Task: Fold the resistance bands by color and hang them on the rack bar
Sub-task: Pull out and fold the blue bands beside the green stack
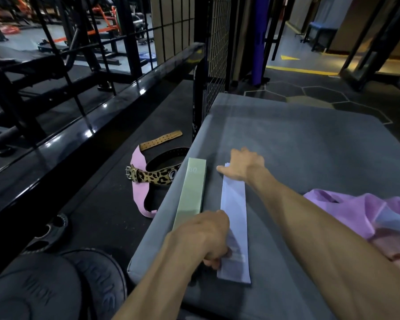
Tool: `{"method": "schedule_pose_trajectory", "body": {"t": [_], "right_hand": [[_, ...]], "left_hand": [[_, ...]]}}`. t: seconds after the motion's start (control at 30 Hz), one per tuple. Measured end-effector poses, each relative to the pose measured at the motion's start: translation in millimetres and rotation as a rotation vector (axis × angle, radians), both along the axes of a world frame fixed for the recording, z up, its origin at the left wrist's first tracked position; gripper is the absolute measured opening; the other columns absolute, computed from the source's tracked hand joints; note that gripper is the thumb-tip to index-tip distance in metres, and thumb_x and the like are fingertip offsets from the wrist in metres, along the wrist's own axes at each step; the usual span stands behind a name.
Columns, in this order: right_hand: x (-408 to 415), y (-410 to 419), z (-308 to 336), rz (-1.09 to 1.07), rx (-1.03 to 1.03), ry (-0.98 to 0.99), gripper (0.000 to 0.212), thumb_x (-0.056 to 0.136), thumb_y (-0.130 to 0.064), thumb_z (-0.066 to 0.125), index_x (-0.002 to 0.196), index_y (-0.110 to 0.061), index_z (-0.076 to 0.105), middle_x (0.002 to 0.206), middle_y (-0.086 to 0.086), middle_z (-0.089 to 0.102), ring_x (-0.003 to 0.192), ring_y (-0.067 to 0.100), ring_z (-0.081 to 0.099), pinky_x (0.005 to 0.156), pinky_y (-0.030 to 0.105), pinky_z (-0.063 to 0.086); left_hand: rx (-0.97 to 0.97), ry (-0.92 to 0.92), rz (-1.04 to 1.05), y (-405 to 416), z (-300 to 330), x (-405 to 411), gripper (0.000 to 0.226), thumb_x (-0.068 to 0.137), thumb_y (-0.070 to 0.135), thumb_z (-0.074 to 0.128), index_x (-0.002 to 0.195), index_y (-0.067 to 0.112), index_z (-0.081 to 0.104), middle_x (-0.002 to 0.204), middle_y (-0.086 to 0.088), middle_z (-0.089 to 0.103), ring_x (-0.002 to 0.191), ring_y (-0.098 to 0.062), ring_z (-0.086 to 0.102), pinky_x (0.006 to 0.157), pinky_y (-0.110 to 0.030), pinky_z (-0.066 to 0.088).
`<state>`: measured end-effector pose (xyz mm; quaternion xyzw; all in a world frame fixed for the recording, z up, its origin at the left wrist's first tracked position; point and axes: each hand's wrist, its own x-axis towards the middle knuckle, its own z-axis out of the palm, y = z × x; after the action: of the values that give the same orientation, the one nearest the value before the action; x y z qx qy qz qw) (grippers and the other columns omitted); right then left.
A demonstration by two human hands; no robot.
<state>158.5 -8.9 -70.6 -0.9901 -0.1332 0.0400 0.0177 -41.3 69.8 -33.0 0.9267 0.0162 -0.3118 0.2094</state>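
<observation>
Nearest the lens, bottom left, dark weight plates [56, 287] sit on the floor, and just above them the left forearm comes in. The left hand [202, 236] is down on the near end of the lavender band [234, 225], fingers curled under and pinching that end against the grey pad [310, 158]. The band lies flat and folded into a long strip, running away from the camera. Right alongside it, toward the pad's left edge, a pale green band [191, 192] lies folded the same way, just beside the lavender one; whether the two touch I can't tell.

Out to the right, a pink and purple heap of bands [365, 215] waits behind the right forearm, unfolded. Further up, the right hand [244, 166] holds the far end of the lavender strip, thumb out flat, fingers bent over the layered edge; how tightly they grip I cannot tell.

These look thin, light and limp, so my guess is the layers will slide and spring open unless both ends are held; best to take the strip at its ends or pinch across its middle fold.

Beyond the pad, on the floor, a leopard-print belt [155, 175] and a pink band [141, 195]. Then the black rack bar [116, 98] runs across, nothing hung on it yet.
</observation>
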Motion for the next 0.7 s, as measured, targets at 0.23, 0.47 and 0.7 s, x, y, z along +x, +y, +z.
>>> {"method": "schedule_pose_trajectory", "body": {"t": [0.23,0.47,0.7], "right_hand": [[-0.9,13.8,7.3,-0.058,-0.004,0.007,0.039,0.088,-0.037,0.057,0.119,-0.013,0.058,0.122,0.01,0.062,0.114,0.031,0.058,0.081,0.034,0.045],[2.7,3.3,6.3,-0.031,-0.009,0.073,0.044,0.087,-0.055,0.052,0.11,-0.018,0.057,0.115,0.007,0.062,0.107,0.032,0.06,0.078,0.034,0.043],[15.8,-16.7,7.8,0.072,0.129,0.184,0.023,0.091,-0.025,0.054,0.108,-0.016,0.067,0.118,0.003,0.065,0.106,0.028,0.061,0.093,0.04,0.053]], "left_hand": [[0.098,-0.084,0.016,2.1,4.7,1.0,0.039,0.095,0.022,0.067,0.129,0.011,0.05,0.12,-0.011,0.065,0.103,-0.031,0.066,0.074,-0.035,0.051],[0.128,-0.13,0.033,-0.8,5.2,3.3,0.04,0.096,0.024,0.064,0.131,0.012,0.048,0.13,-0.012,0.055,0.112,-0.032,0.059,0.074,-0.034,0.043],[0.132,-0.175,0.13,-6.4,3.0,7.6,0.042,0.097,0.026,0.065,0.131,0.008,0.05,0.134,-0.014,0.055,0.121,-0.032,0.057,0.08,-0.033,0.042]]}}
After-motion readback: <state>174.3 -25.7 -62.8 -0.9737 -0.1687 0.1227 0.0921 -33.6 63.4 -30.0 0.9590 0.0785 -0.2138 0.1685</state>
